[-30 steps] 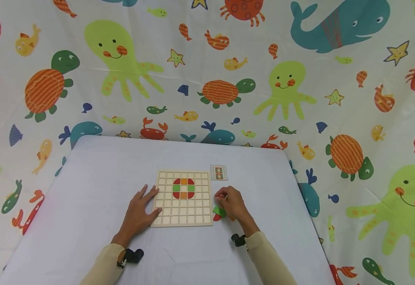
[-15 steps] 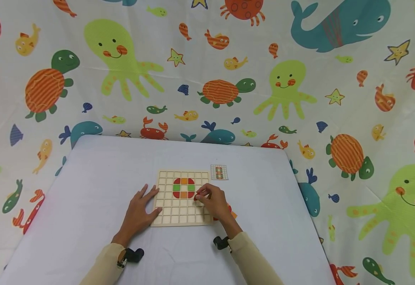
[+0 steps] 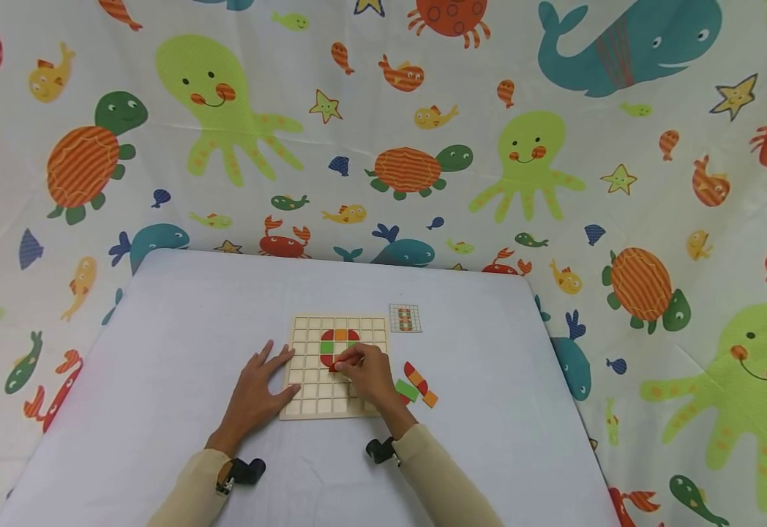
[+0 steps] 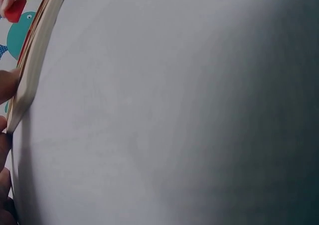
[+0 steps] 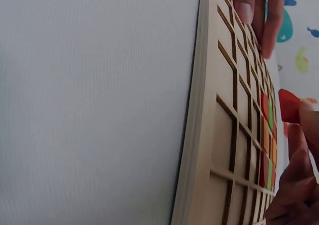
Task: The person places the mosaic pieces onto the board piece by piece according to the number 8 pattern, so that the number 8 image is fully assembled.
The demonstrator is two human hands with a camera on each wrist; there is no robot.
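A wooden grid board lies on the white table, with red, orange and green tiles set in several of its upper cells. My left hand rests on the board's left edge, fingers spread. Between thumb and fingers of my right hand is a red tile with a rounded corner, held just above the board below the set tiles. That hand covers part of the pattern in the head view. In the left wrist view the pinched red tile shows at the upper left corner.
Right of the board lie loose tiles: a green tile, an orange tile and some red ones. A small card with a printed grid pattern lies past the board's upper right corner. Behind the table hangs a sea-animal curtain.
My right hand has moved left from the loose tiles to over the board, carrying the red tile. The loose tiles are uncovered now. My left hand stays in place.
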